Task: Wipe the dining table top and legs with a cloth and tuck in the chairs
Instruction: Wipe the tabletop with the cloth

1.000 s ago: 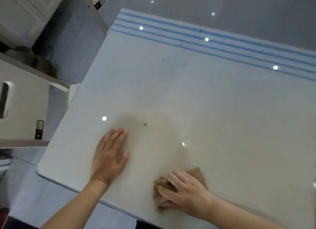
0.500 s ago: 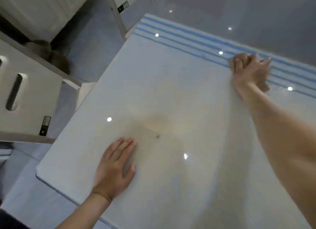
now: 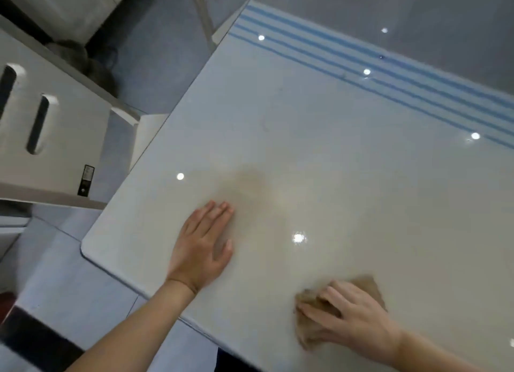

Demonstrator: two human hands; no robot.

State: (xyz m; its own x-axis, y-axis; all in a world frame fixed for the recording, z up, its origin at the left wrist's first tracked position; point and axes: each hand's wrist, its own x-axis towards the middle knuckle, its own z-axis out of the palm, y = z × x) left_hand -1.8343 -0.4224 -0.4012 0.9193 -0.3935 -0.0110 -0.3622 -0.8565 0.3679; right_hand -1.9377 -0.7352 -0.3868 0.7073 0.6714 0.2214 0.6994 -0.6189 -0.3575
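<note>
1. The glossy white tabletop [image 3: 319,154] with pale blue stripes along its far edge fills most of the view; small bright light spots reflect across it.
2. The left hand [image 3: 201,249] lies palm-down on the tabletop near its near-left rounded corner; its grip is wide, fingers straight and close together, holding nothing.
3. The right hand [image 3: 350,316] presses on the crumpled tan cloth [image 3: 367,284] near the tabletop's near edge, to the right of the left hand and well apart from it; its fingers are spread over the cloth, the grip flat on the fabric rather than closed round it.
4. The cloth lies bunched flat on the tabletop; parts of it show beyond the fingertips and behind the hand.
5. Left of the tabletop stands a white cabinet [image 3: 64,138] with dark slot-shaped handles; grey tiled floor [image 3: 64,285] shows below the tabletop's near-left corner.
</note>
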